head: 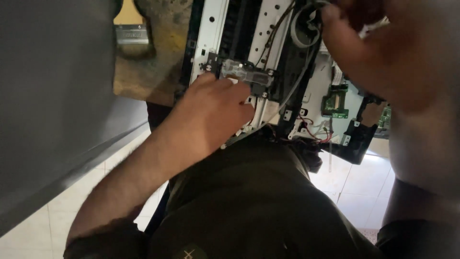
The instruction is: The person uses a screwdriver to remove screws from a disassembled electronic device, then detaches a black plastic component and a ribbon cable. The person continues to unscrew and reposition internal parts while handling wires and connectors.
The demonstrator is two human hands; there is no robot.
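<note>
Head view, looking down at an opened machine chassis (211,33) that stands across the person's lap. The left hand (211,112) lies with fingers curled against the white metal frame, its fingertips touching a small clear-and-grey bracket assembly (244,72) fixed to the frame's front rail; whether it pinches the part cannot be told. The right hand (350,29) reaches in from the upper right, close to the lens and blurred, near a grey cable loop (302,31); its grip cannot be told. Open room is scant: the frame's lower edge presses against the olive trousers (249,192), and a black side panel (357,139) closes the right flank. A green circuit board (335,103) and red wires (316,132) sit between the frame and that panel, crowding the route between the two hands. To the left, a worn wooden surface (143,72) carries a paintbrush (130,29) just beside the chassis edge. A grey slab (52,96) fills the far left above the tiled floor (354,182).
</note>
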